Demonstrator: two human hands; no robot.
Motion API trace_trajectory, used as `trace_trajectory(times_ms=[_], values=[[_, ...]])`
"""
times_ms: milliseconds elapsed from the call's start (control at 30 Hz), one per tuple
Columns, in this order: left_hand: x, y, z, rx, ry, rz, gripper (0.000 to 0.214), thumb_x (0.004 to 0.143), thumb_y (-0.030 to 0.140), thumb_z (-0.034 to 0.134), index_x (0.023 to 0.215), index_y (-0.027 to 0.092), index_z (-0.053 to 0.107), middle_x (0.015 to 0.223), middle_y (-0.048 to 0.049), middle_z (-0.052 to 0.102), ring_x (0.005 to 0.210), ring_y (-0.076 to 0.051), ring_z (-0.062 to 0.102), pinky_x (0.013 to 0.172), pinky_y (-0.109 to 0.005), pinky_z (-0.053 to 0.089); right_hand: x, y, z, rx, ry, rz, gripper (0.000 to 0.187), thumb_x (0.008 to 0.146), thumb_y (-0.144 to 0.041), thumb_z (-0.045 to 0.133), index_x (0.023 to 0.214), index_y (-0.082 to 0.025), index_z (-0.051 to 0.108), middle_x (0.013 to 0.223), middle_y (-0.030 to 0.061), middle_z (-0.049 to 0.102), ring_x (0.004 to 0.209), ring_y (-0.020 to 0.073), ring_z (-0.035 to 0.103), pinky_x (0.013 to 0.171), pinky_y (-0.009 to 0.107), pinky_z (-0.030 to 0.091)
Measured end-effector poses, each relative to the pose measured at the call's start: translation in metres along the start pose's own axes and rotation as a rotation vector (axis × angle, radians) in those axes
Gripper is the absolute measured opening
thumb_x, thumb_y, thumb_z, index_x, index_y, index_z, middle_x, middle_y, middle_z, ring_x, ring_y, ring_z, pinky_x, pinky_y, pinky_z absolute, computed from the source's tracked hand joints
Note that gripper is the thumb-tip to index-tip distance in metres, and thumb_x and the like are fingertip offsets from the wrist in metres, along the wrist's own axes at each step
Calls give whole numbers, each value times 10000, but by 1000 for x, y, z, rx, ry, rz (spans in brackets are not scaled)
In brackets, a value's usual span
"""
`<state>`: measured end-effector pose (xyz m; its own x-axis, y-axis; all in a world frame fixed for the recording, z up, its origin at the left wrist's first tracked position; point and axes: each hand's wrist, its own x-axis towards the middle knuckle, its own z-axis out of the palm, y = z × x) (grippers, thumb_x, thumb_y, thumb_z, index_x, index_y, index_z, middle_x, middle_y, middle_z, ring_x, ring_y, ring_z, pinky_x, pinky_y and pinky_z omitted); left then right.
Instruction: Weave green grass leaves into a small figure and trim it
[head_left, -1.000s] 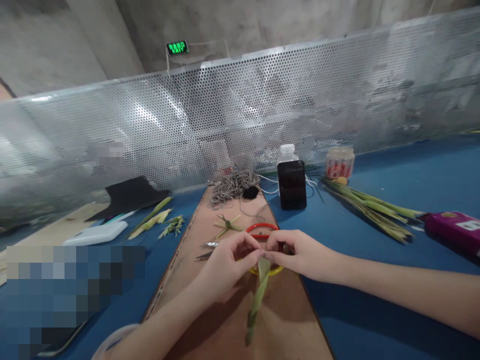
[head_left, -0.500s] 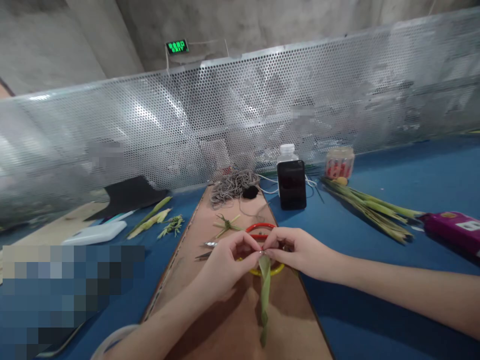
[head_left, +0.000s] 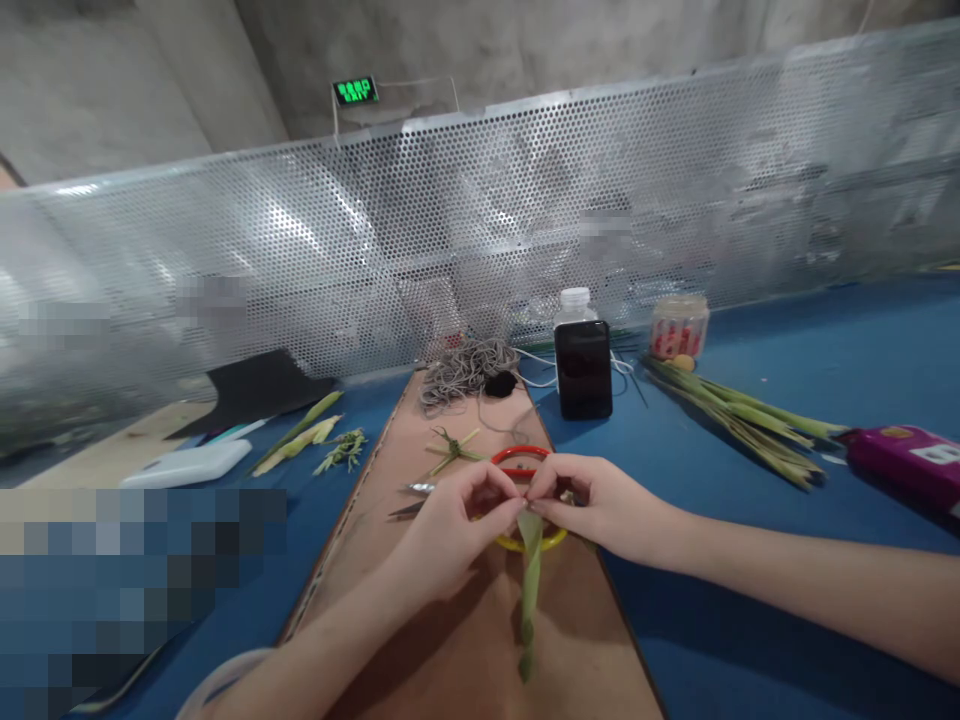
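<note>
Both hands, left hand (head_left: 450, 525) and right hand (head_left: 592, 505), pinch the leaf strip (head_left: 529, 580) top above the desk (head_left: 465, 650), seemingly mid-fold, needing a steady, tight crease next.

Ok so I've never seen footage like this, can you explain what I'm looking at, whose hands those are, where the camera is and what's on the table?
There is no machine here: these are a person's two bare hands, filmed by a camera worn on that person's head, looking forward and down. The left hand and right hand meet at the fingertips and together pinch the top end of a long green leaf strip, which hangs down toward the camera over a brown board lying on the blue table. Behind the hands lie scissors with red and yellow handle loops, a small knotted green leaf piece, a heap of grey cord, a black phone propped against a white-capped bottle, and a bundle of green stalks. A perforated metal screen closes off the back.
</note>
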<state>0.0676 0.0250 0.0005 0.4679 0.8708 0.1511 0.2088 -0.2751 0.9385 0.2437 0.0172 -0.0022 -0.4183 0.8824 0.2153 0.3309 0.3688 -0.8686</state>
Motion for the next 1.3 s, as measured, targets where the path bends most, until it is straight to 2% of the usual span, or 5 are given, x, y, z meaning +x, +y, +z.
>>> trace_trajectory(times_ms=[433, 667, 933, 1100, 1300], values=[[-1, 2, 4, 32, 41, 25, 114, 710, 247, 557, 732, 149, 503, 733, -23, 583, 696, -134, 565, 661, -277, 474, 0, -7, -2, 90, -52, 33, 102, 745, -250, 500, 749, -150, 522, 643, -18, 506, 578, 75, 460, 536, 192, 387], [-1, -1, 4, 83, 63, 53, 101, 705, 237, 549, 740, 152, 506, 724, -27, 582, 684, -137, 555, 645, -273, 456, 0, -1, -1, 4, -26, 3, 87, 745, -232, 493, 760, -154, 528, 668, -14, 526, 585, 77, 468, 545, 195, 388], [-3, 1, 3, 107, 29, 7, 203, 817, 335, 392, 736, 167, 473, 647, 9, 500, 616, -109, 481, 581, -234, 399, -1, -4, -2, -69, 16, -8, 67, 726, -190, 489, 757, -158, 539, 685, -3, 559, 594, 87, 476, 552, 205, 396], [-6, 5, 4, 274, 21, 53, 274, 836, 352, 340, 664, 174, 456, 629, 7, 474, 607, -116, 453, 571, -238, 360, -2, -4, -1, -110, 38, -86, 80, 731, -172, 480, 778, -160, 544, 736, 9, 585, 644, 97, 506, 600, 213, 413], [-7, 6, 4, 325, -16, 56, 316, 845, 365, 301, 647, 168, 448, 626, 11, 469, 597, -113, 435, 558, -233, 339, -4, -6, -1, -168, 56, -148, 81, 735, -154, 474, 774, -164, 544, 772, 16, 602, 677, 101, 532, 639, 218, 428]])
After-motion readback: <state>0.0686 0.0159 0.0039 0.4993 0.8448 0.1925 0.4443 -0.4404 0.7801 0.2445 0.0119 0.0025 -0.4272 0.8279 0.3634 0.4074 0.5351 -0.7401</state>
